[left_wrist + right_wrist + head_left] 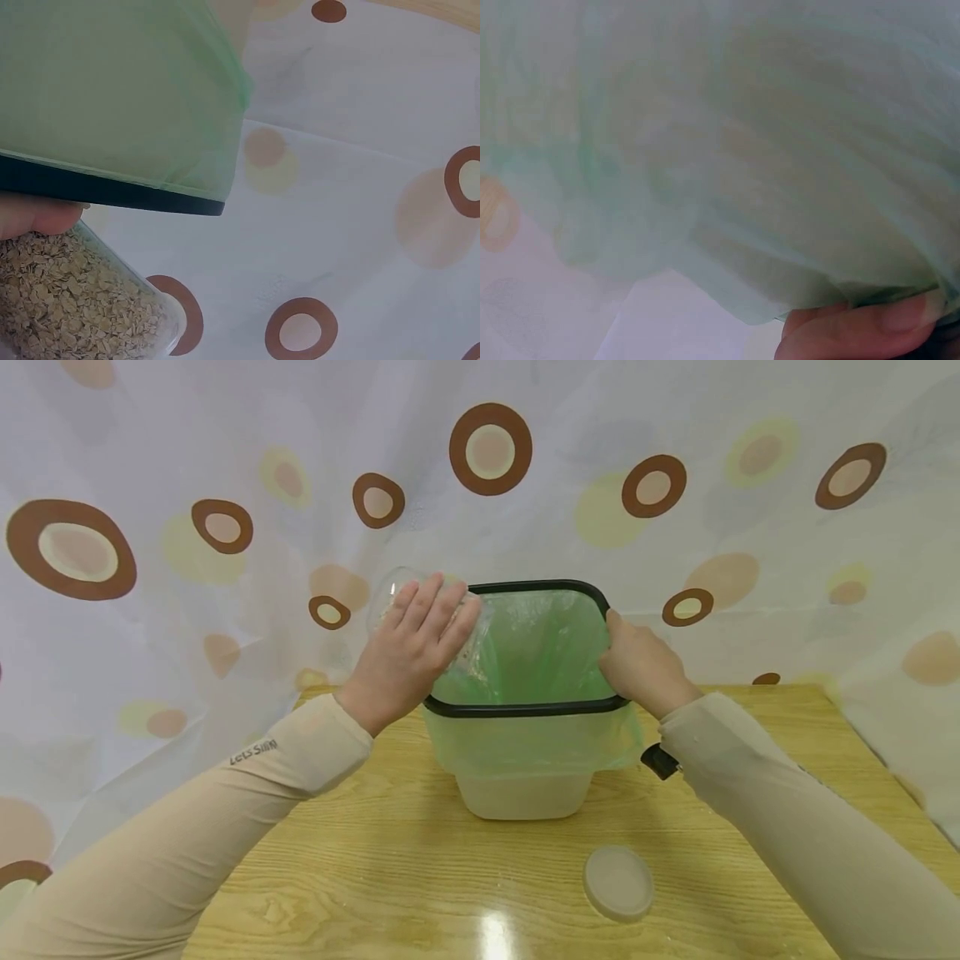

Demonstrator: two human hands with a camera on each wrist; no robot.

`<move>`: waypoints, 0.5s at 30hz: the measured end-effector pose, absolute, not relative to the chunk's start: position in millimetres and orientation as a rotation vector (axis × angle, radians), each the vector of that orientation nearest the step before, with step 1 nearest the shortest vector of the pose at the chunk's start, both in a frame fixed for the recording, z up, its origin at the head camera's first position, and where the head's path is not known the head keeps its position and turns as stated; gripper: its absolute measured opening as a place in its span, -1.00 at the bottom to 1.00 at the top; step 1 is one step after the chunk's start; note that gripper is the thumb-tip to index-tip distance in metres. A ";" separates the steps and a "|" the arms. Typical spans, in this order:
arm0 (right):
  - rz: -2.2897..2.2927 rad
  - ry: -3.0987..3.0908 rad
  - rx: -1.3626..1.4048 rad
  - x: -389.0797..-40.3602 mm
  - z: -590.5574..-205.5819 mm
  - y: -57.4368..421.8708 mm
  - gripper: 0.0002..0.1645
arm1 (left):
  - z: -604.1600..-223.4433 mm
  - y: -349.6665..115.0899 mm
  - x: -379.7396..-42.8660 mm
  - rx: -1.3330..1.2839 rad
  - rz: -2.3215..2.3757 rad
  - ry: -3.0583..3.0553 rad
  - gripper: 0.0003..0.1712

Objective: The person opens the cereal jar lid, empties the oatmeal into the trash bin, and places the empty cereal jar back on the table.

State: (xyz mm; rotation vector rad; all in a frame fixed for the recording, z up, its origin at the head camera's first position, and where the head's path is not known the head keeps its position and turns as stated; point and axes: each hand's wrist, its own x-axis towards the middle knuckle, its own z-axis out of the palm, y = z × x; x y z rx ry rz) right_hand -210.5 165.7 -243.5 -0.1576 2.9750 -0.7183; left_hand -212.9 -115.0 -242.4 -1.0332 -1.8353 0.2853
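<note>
My left hand (pixel 412 647) holds a clear plastic jar (pixel 385 592), tipped over the left side of a bin's black rim (pixel 525 709). Flaked oats (pixel 71 304) fill the part of the jar seen in the left wrist view. A green plastic bag (pixel 517 739) lines the bin and folds down over its outside, above the pale bin body (pixel 525 797). On the opposite side my right hand (pixel 647 664) grips the rim through the bag; its thumb (pixel 907 315) presses the bag there in the right wrist view.
A round beige lid (pixel 618 883) lies on the wooden table (pixel 390 877), in front of the bin and to the right. Behind the table hangs a pale sheet (pixel 555 543) with brown and yellow circles. Below my right wrist is a small black device (pixel 660 762).
</note>
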 end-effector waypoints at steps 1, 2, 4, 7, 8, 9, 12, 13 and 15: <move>-0.719 2.975 -0.157 -210.5 -243.6 165.7 -0.19 | -242.2 -115.4 -212.9 -1.032 0.283 -1.841 -0.50; -0.720 2.976 -0.157 -210.5 -243.6 165.7 -0.19 | -242.1 -115.7 -212.8 -1.029 0.283 -1.847 -0.50; -0.722 2.977 -0.157 -210.4 -243.6 165.8 -0.19 | -241.7 -116.4 -212.7 -1.025 0.277 -1.854 -0.49; -0.723 2.977 -0.162 -210.4 -243.7 165.7 -0.19 | -240.8 -117.0 -213.0 -1.016 0.274 -1.857 -0.48; -0.722 2.978 -0.164 -210.4 -243.7 165.7 -0.19 | -240.5 -117.1 -213.0 -1.015 0.274 -1.856 -0.48; -0.721 2.977 -0.165 -210.5 -243.8 165.7 -0.19 | -240.0 -117.1 -212.8 -1.015 0.276 -1.854 -0.48; -0.717 2.977 -0.165 -210.6 -244.0 165.6 -0.20 | -239.0 -117.0 -212.6 -1.023 0.273 -1.849 -0.48; -0.717 2.977 -0.165 -210.7 -244.0 165.6 -0.20 | -238.8 -117.0 -212.5 -1.025 0.274 -1.847 -0.48; -0.718 2.976 -0.164 -210.9 -244.2 165.6 -0.20 | -238.4 -116.9 -212.2 -1.027 0.281 -1.841 -0.48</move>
